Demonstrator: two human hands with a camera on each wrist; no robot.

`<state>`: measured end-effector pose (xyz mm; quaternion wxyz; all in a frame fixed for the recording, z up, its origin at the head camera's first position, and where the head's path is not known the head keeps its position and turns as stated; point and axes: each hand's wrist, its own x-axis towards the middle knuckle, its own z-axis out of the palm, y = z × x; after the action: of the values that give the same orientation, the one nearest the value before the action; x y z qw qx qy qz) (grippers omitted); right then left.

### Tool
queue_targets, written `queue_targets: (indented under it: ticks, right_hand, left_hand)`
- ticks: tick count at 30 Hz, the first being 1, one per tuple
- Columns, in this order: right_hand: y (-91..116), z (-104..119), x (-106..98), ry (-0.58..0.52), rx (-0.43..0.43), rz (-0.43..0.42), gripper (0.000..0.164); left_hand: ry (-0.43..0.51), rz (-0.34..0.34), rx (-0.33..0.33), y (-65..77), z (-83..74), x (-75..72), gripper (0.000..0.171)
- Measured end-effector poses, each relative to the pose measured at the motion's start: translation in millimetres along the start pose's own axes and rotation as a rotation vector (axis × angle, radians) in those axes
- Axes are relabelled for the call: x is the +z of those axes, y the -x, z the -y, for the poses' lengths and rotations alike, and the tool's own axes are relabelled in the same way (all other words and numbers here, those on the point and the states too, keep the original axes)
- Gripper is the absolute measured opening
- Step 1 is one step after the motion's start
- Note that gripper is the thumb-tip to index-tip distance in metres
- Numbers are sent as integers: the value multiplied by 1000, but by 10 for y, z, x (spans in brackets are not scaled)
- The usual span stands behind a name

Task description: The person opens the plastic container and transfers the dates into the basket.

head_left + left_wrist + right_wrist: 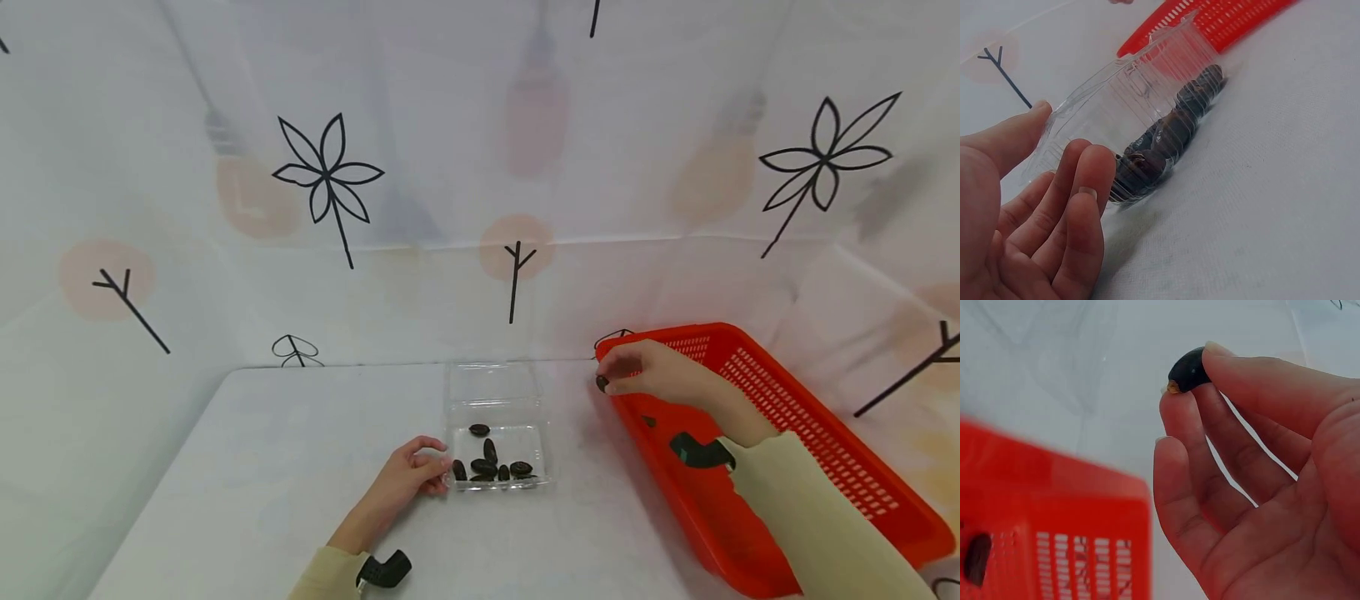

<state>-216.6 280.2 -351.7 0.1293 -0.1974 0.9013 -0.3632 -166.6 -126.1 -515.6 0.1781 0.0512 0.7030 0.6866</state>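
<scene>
1. Head view: at the left, my left hand (pixel 411 475) is against the left side of the clear plastic clamshell container (pixel 521 439); the fingers are bent, but I cannot tell whether they pinch the wall or merely rest there.
2. In the middle, the container sits on the white tabletop (pixel 300 467), its lid (pixel 492 385) thrown open away from me; several dark, glossy date-like fruits lie inside, mostly towards the near edge.
3. Further right, my right hand (pixel 660 375) pinches one dark fruit (pixel 1188 370) between thumb and fingertips, just beside the far-left corner of the red plastic basket (pixel 705 508); another dark piece (pixel 649 422) lies within the basket.
4. I judge the step to be moving this fruit from basket to container; the next move would call for a leftward reach, a low release over the tray, and a steady left hand.
</scene>
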Motion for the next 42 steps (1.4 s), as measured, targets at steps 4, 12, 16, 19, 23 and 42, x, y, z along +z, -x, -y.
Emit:
queue_targets:
  ticks: [4, 12, 16, 19, 23, 42]
  right_hand:
    - [180, -172, -101, 33, 37, -86, 23]
    - [374, -605, -164, 84, 63, -177, 26]
    - [424, -820, -145, 31, 107, -120, 27]
    - [462, -962, -132, -20, 142, -83, 27]
    - [500, -1087, -119, -33, 164, -75, 28]
    - [439, -774, -186, -37, 64, -164, 32]
  left_hand:
    - [2, 8, -3, -15, -2, 13, 40]
    - [12, 14, -1, -28, -2, 27, 39]
    - [7, 11, -3, -19, 7, 34, 38]
    - [4, 14, -6, -14, 18, 41, 39]
    - [8, 15, -5, -13, 24, 43, 39]
    - [7, 6, 10, 8, -10, 8, 39]
